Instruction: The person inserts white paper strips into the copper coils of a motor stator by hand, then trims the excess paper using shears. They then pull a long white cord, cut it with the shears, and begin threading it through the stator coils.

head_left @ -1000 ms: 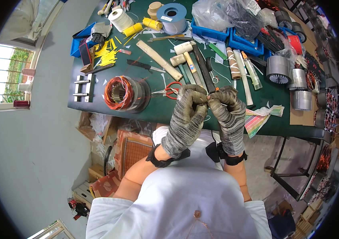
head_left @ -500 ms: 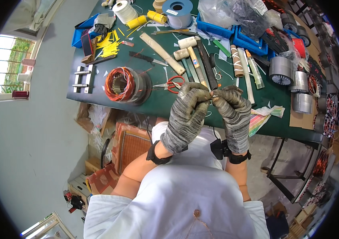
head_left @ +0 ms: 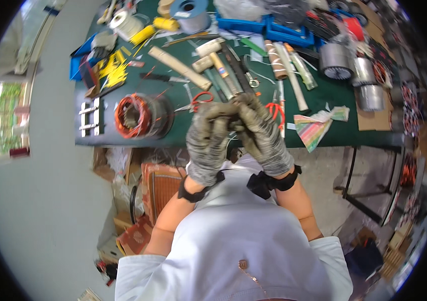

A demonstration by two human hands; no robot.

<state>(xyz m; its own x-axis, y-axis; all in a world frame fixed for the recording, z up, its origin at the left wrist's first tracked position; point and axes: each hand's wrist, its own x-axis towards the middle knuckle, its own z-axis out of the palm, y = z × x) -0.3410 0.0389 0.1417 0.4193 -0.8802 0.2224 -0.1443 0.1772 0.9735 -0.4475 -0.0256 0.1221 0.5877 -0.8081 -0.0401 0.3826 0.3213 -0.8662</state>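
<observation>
My left hand [head_left: 208, 140] and my right hand [head_left: 264, 138], both in grey striped knit gloves, meet over the front edge of the green workbench [head_left: 321, 100]. Their fingertips are pinched close together; whatever lies between them is too small or hidden. To the left stands a metal motor stator [head_left: 159, 116] with a ring of red-orange copper winding [head_left: 121, 118]. Red-handled scissors [head_left: 201, 99] lie between it and my left hand. Right beside my right hand is another red-handled tool [head_left: 276, 113], partly seen. White-headed mallets [head_left: 208, 47] rest just beyond my fingers.
A metal frame [head_left: 90, 118] sits at the bench's left end, near yellow strips [head_left: 113, 72]. Spools [head_left: 189, 15] and blue bins [head_left: 289, 34] line the back. More stators [head_left: 336, 60] stand right, with striped cloth [head_left: 316, 128] at the front edge.
Both hands have shifted left in the picture, and the right hand has turned inward against the left. The bench has slid left in view, uncovering the second red-handled tool.
</observation>
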